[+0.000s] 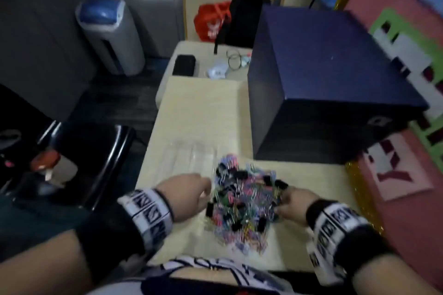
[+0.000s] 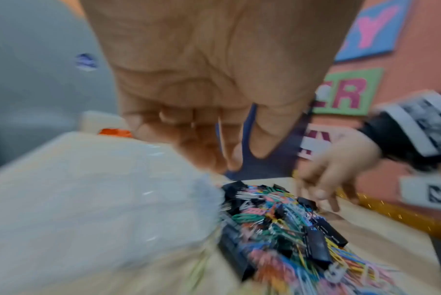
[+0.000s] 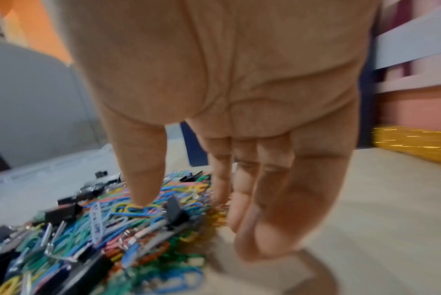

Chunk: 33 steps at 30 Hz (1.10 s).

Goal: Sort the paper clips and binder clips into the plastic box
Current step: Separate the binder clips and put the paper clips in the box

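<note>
A heap of coloured paper clips mixed with black binder clips [image 1: 244,201] lies on the pale wooden table [image 1: 199,108] close in front of me. The clear plastic box [image 1: 187,158] sits just behind and left of the heap. My left hand [image 1: 207,190] is at the heap's left edge beside the box, its fingers loosely bent, and I see nothing in them. My right hand [image 1: 281,201] is at the heap's right edge. In the right wrist view its thumb [image 3: 143,189] touches the clips [image 3: 100,229] and its straight fingers [image 3: 239,209] point down at the tabletop. The left wrist view is blurred and shows the box [image 2: 87,199], the heap [image 2: 290,229] and the left hand [image 2: 242,159].
A large dark blue box [image 1: 323,79] stands on the table right behind the heap. A black chair [image 1: 96,163] is at my left. Further back lie a black case [image 1: 184,64], cables and bags. A gold-trimmed edge [image 1: 359,189] borders the table on the right.
</note>
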Tool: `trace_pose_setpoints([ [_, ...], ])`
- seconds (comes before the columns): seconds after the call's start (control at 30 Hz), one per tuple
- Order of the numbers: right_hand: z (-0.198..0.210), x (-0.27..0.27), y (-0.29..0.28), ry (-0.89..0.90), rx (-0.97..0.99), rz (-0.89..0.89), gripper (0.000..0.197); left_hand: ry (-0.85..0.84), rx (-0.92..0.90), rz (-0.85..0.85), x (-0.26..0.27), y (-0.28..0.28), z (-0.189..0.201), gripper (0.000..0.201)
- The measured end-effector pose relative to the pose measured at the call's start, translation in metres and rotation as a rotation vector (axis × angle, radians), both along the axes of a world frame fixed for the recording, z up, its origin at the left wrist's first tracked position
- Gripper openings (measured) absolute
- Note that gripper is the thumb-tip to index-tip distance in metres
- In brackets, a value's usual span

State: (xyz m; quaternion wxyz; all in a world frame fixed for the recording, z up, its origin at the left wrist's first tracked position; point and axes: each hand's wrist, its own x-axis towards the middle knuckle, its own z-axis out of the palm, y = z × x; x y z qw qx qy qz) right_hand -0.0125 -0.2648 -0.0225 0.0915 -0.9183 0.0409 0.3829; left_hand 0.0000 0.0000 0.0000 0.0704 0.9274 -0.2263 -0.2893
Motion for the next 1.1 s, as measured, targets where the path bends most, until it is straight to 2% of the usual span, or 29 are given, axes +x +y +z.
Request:
trace_pose_setpoints([
  [0.07,-0.012,0.012,0.007,-0.019,0.022,-0.067,0.055,-0.088,-0.003,-0.053,0.007,-0.021,-0.010,0.027],
  [0.2,-0.031,0.018,0.024,-0.017,-0.034,-0.192,0.093,-0.114,0.066,-0.196,0.002,-0.055,-0.031,0.043],
  [0.27,-0.040,0.013,0.028,-0.048,-0.050,-0.248,0.102,-0.141,0.097,-0.230,-0.002,-0.062,-0.045,0.050],
  [0.37,-0.044,0.006,0.034,-0.104,-0.061,-0.257,0.106,-0.212,0.099,-0.228,-0.003,-0.072,-0.058,0.061],
  [0.5,-0.044,0.000,0.030,-0.170,-0.072,-0.217,0.101,-0.258,0.163,-0.180,0.005,-0.075,-0.062,0.063],
  [0.6,-0.037,0.001,0.022,-0.244,-0.153,-0.175,0.098,-0.263,0.175,-0.133,0.012,-0.078,-0.060,0.055],
  [0.7,-0.036,0.004,0.022,-0.358,-0.074,-0.065,0.085,-0.256,0.126,-0.119,0.017,-0.089,-0.057,0.048],
  [0.83,-0.043,0.003,0.029,-0.289,-0.015,0.021,0.079,-0.157,0.092,-0.099,0.021,-0.102,-0.061,0.052],
  [1.0,-0.049,0.001,0.026,-0.311,0.001,0.013,0.051,-0.119,0.090,-0.090,0.027,-0.108,-0.068,0.055],
  [1.1,-0.048,0.005,0.024,-0.294,0.013,0.041,0.051,-0.122,0.051,-0.088,0.031,-0.110,-0.070,0.049],
])
